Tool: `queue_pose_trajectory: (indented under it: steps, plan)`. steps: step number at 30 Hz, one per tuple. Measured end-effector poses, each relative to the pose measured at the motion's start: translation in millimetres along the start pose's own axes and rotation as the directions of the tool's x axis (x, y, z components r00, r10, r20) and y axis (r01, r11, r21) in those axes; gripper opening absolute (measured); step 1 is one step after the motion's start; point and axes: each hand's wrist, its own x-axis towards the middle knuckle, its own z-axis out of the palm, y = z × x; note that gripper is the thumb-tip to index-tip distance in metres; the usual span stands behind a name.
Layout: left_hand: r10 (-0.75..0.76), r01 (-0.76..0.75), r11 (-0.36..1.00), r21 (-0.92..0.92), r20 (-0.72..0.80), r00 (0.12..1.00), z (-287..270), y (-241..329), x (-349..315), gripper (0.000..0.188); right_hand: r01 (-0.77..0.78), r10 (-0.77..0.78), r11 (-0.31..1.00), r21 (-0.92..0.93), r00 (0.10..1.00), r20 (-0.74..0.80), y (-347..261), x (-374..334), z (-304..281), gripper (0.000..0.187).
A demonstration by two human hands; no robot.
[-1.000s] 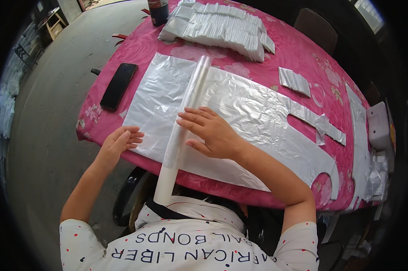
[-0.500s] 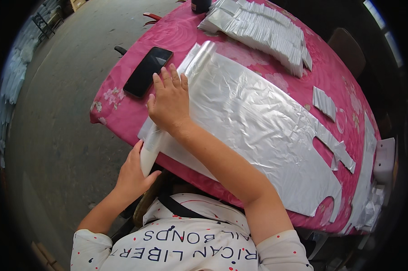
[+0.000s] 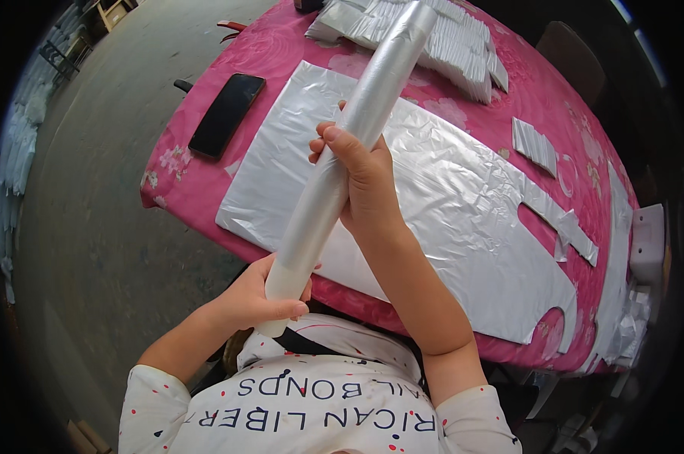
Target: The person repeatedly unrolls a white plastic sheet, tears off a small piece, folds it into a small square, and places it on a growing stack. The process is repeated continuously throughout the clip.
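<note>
A long roll of clear plastic film [image 3: 345, 155] is lifted above the table, tilted with its far end away from me. My left hand [image 3: 270, 296] grips its near end close to my body. Around its middle, my right hand [image 3: 363, 166] is wrapped with the thumb on top. Beneath the roll lies a stack of flat silvery-white plastic bags [image 3: 463, 219], with handle cutouts at the right end. The roll hides part of the stack.
A black phone [image 3: 227, 116] lies left of the bags on the pink flowered tablecloth [image 3: 186, 189]. Folded white bundles [image 3: 463, 57] lie at the back, a smaller bundle [image 3: 533, 147] at the right. A white plastic strip [image 3: 613, 257] runs along the right edge.
Both hands have raised the roll off the left side of the bag stack. My right hand went from lying on it to gripping its middle. The stack's left end now shows.
</note>
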Motion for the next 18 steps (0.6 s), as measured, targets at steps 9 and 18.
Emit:
queue_pose_trajectory:
  steps: [9,18]
  plan:
    - [-0.054,0.128,0.971,-0.202,0.336,0.940,10,-24,26,0.059,0.003,-0.003,0.979,0.202,1.000,-0.001,-12,-43,-28,0.062]
    - [-0.056,0.078,0.976,0.205,-0.114,0.992,27,-34,50,0.062,-0.073,0.031,0.983,-0.167,0.971,-0.238,6,-63,-56,0.055]
